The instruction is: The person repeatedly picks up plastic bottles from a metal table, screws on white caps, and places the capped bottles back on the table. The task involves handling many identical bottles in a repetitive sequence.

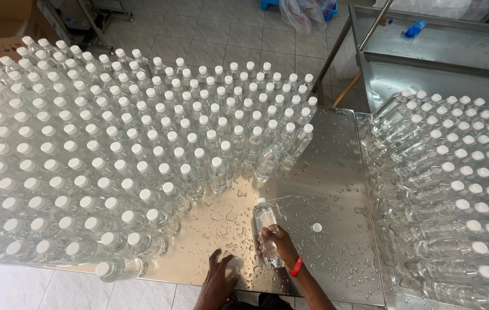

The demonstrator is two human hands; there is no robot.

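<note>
Wet stainless steel makes up the table, beaded all over with water drops, with pale floor tiles beyond its far edge. Near the table's front edge, the right hand is wrapped around a clear plastic bottle, fingers curled over its lower half; a red wristband sits on that wrist. The bottle lies on the steel, its white cap pointing away from the person. Just beside that hand, toward the person's left, the left hand rests flat on the wet table with fingers spread wide, holding nothing.

A loose white cap lies on the steel just beside the held bottle, on its other side and apart from both hands. Farther from the front edge, a big block of upright capped bottles fills the left part of the table, row after row; its nearest bottles stand close to the held bottle without touching it. Along the table's right side a stack of bottles lying on their sides shows white caps turned toward the right. Behind that stack stands a second steel bench carrying a small blue object, too small to identify. A crumpled plastic bag lies on the floor beyond the table.
</note>
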